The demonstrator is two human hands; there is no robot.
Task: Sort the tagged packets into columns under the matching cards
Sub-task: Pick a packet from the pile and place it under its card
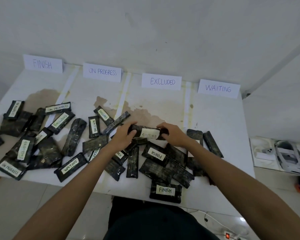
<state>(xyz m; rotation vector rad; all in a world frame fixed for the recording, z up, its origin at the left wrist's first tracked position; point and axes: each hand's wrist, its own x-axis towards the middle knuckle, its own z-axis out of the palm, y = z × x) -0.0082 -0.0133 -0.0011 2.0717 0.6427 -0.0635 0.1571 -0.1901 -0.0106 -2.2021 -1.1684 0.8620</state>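
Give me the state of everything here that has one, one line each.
left hand: grips the held packet's left end.
right hand: grips its right end.
held packet: held over the heap, WAITING tag facing up.
cards: all four upright at the far edge of the table.
other packets: unsorted heap, some tags up, some hidden.
power strip switch: lit red.

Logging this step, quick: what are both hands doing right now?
Left hand: gripping the left end of the WAITING packet.
Right hand: gripping its right end.
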